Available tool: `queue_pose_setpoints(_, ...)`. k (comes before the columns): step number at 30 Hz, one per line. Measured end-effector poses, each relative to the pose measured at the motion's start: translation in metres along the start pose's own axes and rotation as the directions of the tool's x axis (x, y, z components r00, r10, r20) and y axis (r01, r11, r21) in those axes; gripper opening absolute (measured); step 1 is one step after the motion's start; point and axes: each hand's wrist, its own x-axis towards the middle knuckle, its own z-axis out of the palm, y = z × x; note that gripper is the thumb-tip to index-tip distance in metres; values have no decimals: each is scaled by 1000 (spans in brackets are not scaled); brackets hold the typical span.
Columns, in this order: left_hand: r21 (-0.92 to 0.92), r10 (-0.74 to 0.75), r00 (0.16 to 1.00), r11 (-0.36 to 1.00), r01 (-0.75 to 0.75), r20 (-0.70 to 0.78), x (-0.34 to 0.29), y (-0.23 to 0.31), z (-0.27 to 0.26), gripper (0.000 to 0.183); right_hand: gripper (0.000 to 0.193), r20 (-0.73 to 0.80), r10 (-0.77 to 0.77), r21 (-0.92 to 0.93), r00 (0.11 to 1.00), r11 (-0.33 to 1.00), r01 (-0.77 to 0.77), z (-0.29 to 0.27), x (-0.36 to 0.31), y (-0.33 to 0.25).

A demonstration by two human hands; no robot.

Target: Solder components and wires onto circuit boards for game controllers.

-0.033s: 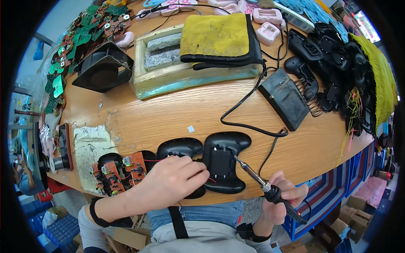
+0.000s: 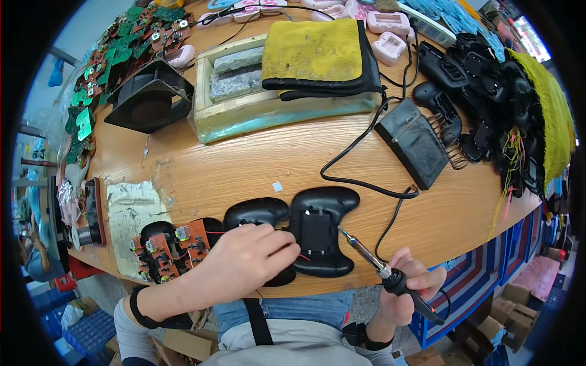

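Observation:
In my right hand [image 2: 408, 287] is a soldering iron [image 2: 397, 282], its handle gripped by closed fingers. The tip points up and left, by the right edge of a black game controller shell [image 2: 331, 199] with a battery compartment and small metal contacts. My left hand [image 2: 247, 255] reaches over a second black controller shell [image 2: 256, 209], fingers bent together. A thin red wire [image 2: 303, 257] comes out by its fingertips; the fingers appear to pinch it, though the grip is partly hidden. Left of that hand, orange circuit boards [image 2: 194, 242] lie on more black shells.
A yellow cloth [image 2: 314, 52] drapes over a wooden tray [image 2: 204, 110]. A black fan [image 2: 149, 100] stands left of it, near piled green boards [image 2: 79, 122]. A dark box with a coiled spring holder [image 2: 412, 143] sits right, before heaped black shells [image 2: 476, 85]. Black cable [image 2: 351, 178] crosses the table.
The right controller shell has shifted slightly left and away from me, and the shell beside it moved a little the same way. My left hand moved slightly left; the soldering iron stays in place.

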Motion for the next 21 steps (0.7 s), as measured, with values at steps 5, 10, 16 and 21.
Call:
queue_pose_setpoints(5,-273,-242,952,944,186,-188,-4,-5,2,20,35,72,17,6,997,1000,-18,7,2,3)
queue_pose_setpoints(10,-430,-376,899,866,255,-225,2,-13,-1,13,34,90,38,-28,995,999,-35,13,8,6)
queue_pose_setpoints(16,-501,-535,830,768,400,-158,13,-16,-5,7,34,158,59,-96,986,994,-45,19,17,9)
queue_pose_setpoints(21,-409,-567,790,794,450,-231,13,-19,-4,6,30,237,3,-183,972,982,42,14,18,18)
